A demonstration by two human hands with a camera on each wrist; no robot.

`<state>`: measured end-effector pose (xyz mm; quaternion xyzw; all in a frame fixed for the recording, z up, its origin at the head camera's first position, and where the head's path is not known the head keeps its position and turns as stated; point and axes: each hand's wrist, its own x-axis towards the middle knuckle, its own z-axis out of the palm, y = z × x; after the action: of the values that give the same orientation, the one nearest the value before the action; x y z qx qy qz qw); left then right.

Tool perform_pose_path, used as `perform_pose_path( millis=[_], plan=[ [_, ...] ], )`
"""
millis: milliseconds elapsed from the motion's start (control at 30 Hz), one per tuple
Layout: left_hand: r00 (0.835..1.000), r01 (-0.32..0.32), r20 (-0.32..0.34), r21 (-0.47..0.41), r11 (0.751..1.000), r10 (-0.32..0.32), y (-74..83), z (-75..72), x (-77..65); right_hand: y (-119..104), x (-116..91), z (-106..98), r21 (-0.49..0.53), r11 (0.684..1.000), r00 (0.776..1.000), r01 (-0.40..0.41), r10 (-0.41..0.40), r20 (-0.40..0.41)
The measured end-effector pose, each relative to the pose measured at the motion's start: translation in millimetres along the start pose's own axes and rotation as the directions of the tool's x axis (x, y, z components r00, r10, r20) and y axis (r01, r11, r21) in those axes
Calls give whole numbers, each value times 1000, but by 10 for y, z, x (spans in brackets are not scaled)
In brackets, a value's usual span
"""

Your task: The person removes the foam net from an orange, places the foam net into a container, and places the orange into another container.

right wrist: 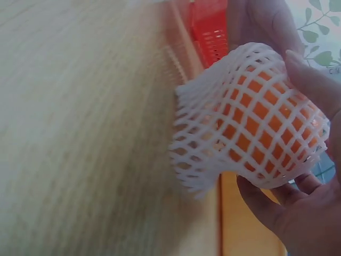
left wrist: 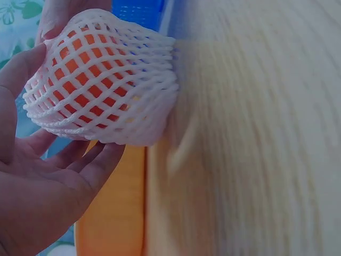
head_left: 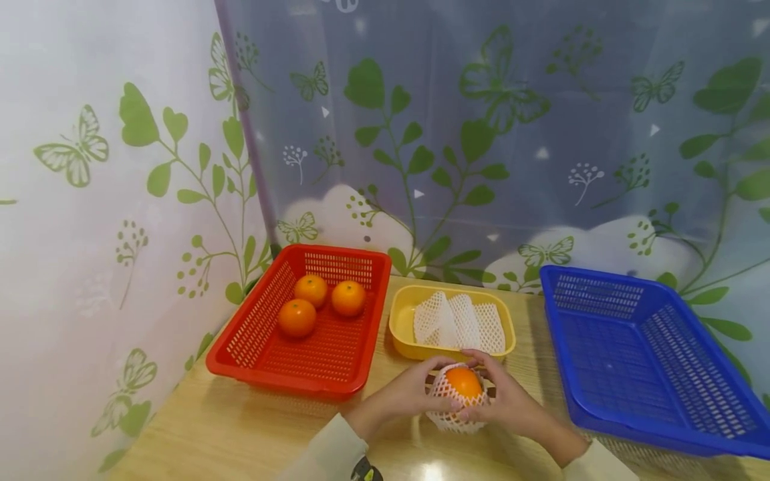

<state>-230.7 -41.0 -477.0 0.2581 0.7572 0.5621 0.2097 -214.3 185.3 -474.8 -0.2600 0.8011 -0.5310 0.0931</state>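
Note:
An orange (head_left: 464,382) sits inside a white foam fruit net (head_left: 452,418), its top bare in the head view. Both wrist views show the net (left wrist: 88,80) wrapped round the sides of the fruit, with its loose end hanging past the orange toward the table. My left hand (head_left: 415,391) grips the netted orange from the left, thumb at the near side and fingers behind. From the right, my right hand (head_left: 510,399) holds it the same way, fingers curled round the net (right wrist: 261,122). The two thumbs come close together at the front.
A yellow tray (head_left: 415,349) holding several white foam nets (head_left: 460,321) stands just behind the hands. To the left is a red basket (head_left: 355,386) with three oranges (head_left: 297,318). A blue basket (head_left: 625,374) stands on the right. Patterned curtain (head_left: 421,133) hangs behind the wooden table (head_left: 240,434).

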Motion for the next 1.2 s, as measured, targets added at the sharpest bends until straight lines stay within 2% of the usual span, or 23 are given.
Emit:
perform_pose_path(
  millis=[200, 333, 533, 633, 733, 800, 933, 1067, 1200],
  plan=[
    [1000, 15, 1, 18, 1000, -16, -89, 11, -20, 84, -22, 74, -18, 1000, 1000, 7, -7, -1],
    [1000, 17, 11, 47, 999, -18, -150, 19, -45, 129, -42, 88, -35, 999, 999, 26, -24, 32],
    [1000, 17, 5, 108, 994, -18, -205, 19, -71, 177, -86, 17, -146, 985, 993, 95, -85, 77],
    [1000, -4, 15, 111, 994, 2, -222, 3, -89, 183, -100, -4, -194, 976, 993, 104, -90, 80],
    [999, -44, 32, 120, 992, 40, -225, -9, -111, 185, -113, 8, -217, 973, 995, 78, -64, 72],
    [997, -67, 35, 136, 988, 63, -210, -9, -122, 189, -122, 21, -224, 972, 997, 69, -58, 55],
    [998, -68, 22, 211, 975, 65, -177, 3, -134, 196, -126, 57, -220, 973, 997, 70, -73, -5],
    [1000, -5, -9, 272, 962, 8, -169, 6, -144, 162, -98, 115, -224, 973, 994, 55, -74, -77],
    [998, 53, -49, 303, 951, -40, -176, -19, -153, 123, -53, 184, -185, 982, 990, 23, -49, -135]
  ],
)
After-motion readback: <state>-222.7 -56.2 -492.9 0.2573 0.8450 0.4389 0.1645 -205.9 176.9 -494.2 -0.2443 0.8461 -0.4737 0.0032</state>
